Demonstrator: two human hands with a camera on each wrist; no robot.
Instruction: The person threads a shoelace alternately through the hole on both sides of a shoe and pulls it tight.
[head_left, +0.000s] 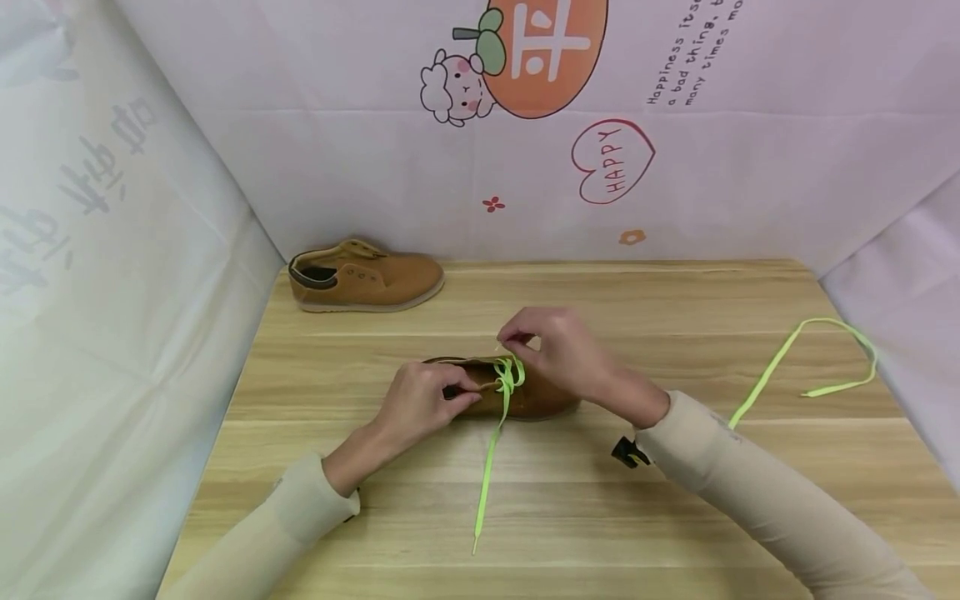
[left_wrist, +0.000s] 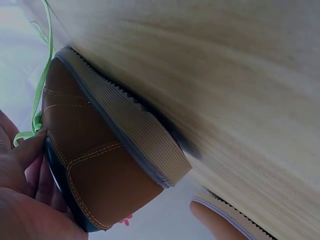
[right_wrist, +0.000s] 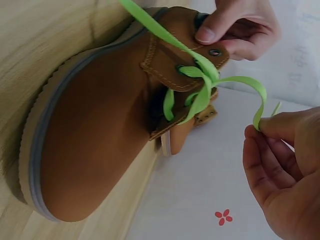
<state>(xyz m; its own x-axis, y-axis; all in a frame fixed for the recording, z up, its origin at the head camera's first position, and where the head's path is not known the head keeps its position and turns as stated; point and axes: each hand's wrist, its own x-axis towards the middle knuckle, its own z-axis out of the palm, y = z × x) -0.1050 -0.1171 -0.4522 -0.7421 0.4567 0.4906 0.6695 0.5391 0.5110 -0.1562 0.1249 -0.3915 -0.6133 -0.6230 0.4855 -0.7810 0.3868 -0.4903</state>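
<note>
Left hand (head_left: 420,402) pinches the flap (right_wrist: 165,64) of the shoe (right_wrist: 95,130), right hand (head_left: 561,352) the lace (right_wrist: 202,100) near its tip; we should brace the flap, drawing the lace flat.

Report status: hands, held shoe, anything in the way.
Left hand pinches flap; right hand pinches lace. Held shoe upright, one eyelet bare. No obstruction visible.
</note>
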